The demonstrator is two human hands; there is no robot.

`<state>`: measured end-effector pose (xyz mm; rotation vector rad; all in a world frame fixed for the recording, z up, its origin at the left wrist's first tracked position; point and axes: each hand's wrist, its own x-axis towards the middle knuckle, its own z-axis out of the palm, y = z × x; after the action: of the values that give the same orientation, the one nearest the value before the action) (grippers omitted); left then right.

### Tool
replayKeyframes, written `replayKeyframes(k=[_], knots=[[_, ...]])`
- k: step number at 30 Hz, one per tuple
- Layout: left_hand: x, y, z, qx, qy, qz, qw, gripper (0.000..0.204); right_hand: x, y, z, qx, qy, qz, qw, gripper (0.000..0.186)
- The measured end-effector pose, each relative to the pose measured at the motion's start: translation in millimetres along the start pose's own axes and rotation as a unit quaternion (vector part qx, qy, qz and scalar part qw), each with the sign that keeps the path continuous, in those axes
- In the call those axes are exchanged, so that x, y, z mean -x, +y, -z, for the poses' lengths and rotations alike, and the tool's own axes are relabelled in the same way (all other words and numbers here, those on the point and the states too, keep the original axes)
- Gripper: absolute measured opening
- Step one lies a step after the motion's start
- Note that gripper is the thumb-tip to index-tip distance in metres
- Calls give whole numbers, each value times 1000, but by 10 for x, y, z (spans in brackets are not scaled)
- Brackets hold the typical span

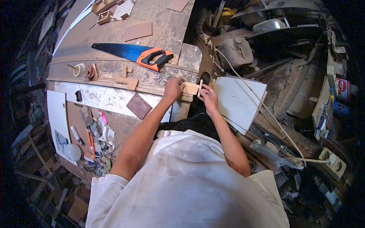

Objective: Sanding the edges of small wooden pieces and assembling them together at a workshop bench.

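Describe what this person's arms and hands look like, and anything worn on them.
The left hand and right hand wear no gloves. Both forearms are bare, with no watch showing. The short white sleeves belong to a white shirt with greyish smudges on its front.

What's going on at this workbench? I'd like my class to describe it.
A person is working with both hands at the edge of a workbench. The left hand is on a pale wooden block; the right hand holds a thin wooden strip at the block's end. A blue-bladed handsaw lies unheld on the bench.
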<state>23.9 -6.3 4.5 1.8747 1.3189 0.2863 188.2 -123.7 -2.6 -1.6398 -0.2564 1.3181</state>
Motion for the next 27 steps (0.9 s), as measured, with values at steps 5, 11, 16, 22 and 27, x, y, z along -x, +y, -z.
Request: replayKeyframes(k=[5, 11, 16, 22, 27], knots=[[-8, -47, -65, -50, 17, -38, 998, 22, -44, 33, 62, -47, 13, -11, 999, 44], [-1, -44, -24, -44, 26, -36, 998, 23, -17, 34, -7, -4, -19, 0, 1000, 43], [-22, -48, -37, -25, 17, -23, 999, 25, -23, 8, 21, -24, -4, -3, 1000, 42], [-49, -22, -17, -36, -11, 30, 999, 23, -19, 11, -45, -35, -7, -4, 999, 42], [-47, -34, -26, -26, -6, 22, 999, 23, -31, -12, -13, -61, 4, -7, 998, 42]])
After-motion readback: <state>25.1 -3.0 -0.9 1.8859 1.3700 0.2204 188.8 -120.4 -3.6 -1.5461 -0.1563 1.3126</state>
